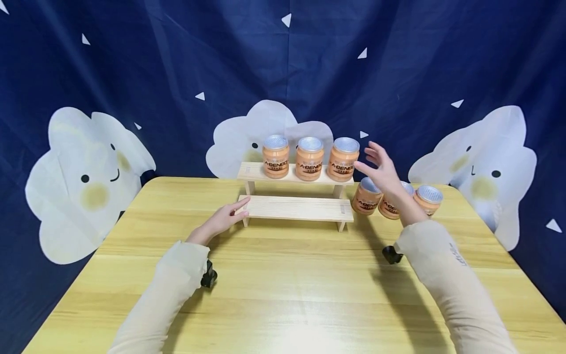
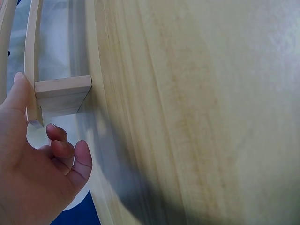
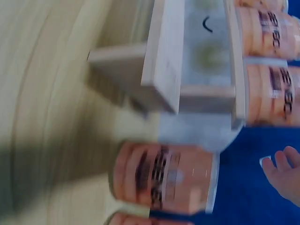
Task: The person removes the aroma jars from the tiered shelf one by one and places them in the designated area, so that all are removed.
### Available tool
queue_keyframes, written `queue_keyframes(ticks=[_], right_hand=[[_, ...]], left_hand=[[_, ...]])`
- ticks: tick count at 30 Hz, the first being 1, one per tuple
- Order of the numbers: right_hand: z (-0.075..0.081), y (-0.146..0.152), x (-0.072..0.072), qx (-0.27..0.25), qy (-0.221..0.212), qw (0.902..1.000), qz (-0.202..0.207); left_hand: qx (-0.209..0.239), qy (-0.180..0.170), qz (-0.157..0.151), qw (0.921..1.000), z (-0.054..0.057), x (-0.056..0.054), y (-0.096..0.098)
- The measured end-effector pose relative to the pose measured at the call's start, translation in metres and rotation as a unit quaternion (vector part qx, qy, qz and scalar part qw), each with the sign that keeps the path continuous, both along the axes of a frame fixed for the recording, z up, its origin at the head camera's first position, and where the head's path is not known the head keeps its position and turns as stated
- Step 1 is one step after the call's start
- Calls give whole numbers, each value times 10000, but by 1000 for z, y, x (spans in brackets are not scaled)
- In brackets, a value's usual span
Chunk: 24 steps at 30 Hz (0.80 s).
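A two-tier wooden stand (image 1: pixel 296 207) rises from the table. Its left end is gripped by my left hand (image 1: pixel 223 220), one digit lying on the lower board (image 2: pixel 32 61) and the other fingers curled by the board's end. On the upper tier stand three orange jars with silvery lids: a left jar (image 1: pixel 276 158), a middle jar (image 1: pixel 309 160) and a right jar (image 1: pixel 342 160). Just right of that last jar, my right hand (image 1: pixel 382 169) is raised with spread fingers and holds nothing. Its fingertips (image 3: pixel 281 161) appear apart from the jars in the right wrist view.
Right of the stand, three more such jars sit on the table: a near one (image 1: pixel 366 197), one partly behind my forearm (image 1: pixel 389 209) and a far-right one (image 1: pixel 429 197). The wooden table (image 1: pixel 283 275) stretches toward me. Behind it hangs a blue curtain (image 1: pixel 177 59) with white clouds.
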State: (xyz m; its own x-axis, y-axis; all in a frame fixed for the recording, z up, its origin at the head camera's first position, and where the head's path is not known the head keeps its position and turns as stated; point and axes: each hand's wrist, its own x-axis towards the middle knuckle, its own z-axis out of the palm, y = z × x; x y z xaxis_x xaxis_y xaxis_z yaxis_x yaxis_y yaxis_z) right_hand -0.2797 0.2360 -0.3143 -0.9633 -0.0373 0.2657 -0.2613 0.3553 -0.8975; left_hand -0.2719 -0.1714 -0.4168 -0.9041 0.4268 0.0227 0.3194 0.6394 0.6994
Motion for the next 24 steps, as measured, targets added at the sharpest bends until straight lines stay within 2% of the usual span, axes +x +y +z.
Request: queue_keyframes(ticks=[5, 13, 18, 24], right_hand=[[2, -22, -12, -32, -157, 9998, -88], [3, -47, -22, -780, -326, 9951, -517], [1, -50, -23, -1044, -324, 9912, -751], [0, -47, -16, -1200, -243, 9898, -732]], left_hand=[[14, -9, -20, 10000, 2, 0, 0], [77, 13, -26, 10000, 2, -2, 0], [47, 72, -78, 9999, 2, -1, 1], [54, 18, -71, 10000, 1, -1, 0]])
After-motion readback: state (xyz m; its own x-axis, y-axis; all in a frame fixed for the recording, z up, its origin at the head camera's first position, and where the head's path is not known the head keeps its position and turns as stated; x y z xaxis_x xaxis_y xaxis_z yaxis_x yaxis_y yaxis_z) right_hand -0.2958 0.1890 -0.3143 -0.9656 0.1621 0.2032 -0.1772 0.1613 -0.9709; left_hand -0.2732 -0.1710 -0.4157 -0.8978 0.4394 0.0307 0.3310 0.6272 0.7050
